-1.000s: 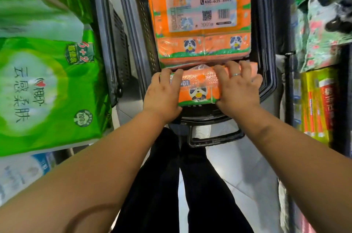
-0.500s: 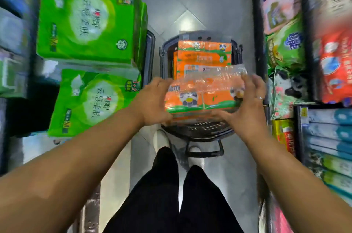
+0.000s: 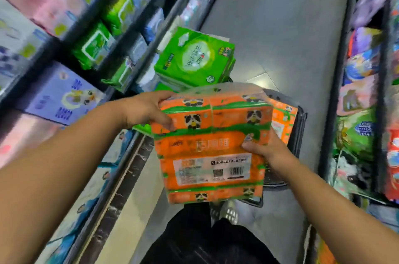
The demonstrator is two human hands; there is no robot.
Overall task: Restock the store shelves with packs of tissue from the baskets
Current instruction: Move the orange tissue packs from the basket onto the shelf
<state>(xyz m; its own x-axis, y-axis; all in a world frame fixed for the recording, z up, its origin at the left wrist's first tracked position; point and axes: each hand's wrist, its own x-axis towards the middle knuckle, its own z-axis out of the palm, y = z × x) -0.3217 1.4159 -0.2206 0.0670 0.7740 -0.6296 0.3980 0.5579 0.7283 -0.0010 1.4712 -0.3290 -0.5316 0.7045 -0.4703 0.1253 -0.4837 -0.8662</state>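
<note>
Held item: we record one orange tissue pack (image 3: pixel 210 147) with panda prints, wrapped in clear film. Its labelled face, bearing a barcode, is turned to the camera.
Position of held item: it is in the air between both hands, in front of the basket (image 3: pixel 300 134) and covering most of it.
Left hand (image 3: pixel 149 110): it grasps the pack's upper left corner. The thumb lies on the front face and the fingers curl over the top edge.
Right hand (image 3: pixel 266 150): it grasps the pack's right edge at mid-height, thumb on the front face. The other fingers sit behind the pack, so we cannot see them.
Basket: dark and standing on the grey floor (image 3: pixel 280 26). We see only its right side, with a second orange pack (image 3: pixel 282 121) showing inside it.
Green tissue packs (image 3: pixel 194 58): these are stacked just beyond the held pack, near the foot of the left shelves (image 3: pixel 86 37). We cannot tell what bears them.
Right shelves (image 3: pixel 367 91): stocked with mixed coloured packs, which are blurred.
Person: dark trousers (image 3: pixel 205 237) and one light shoe (image 3: pixel 228 212) appear below the pack.
</note>
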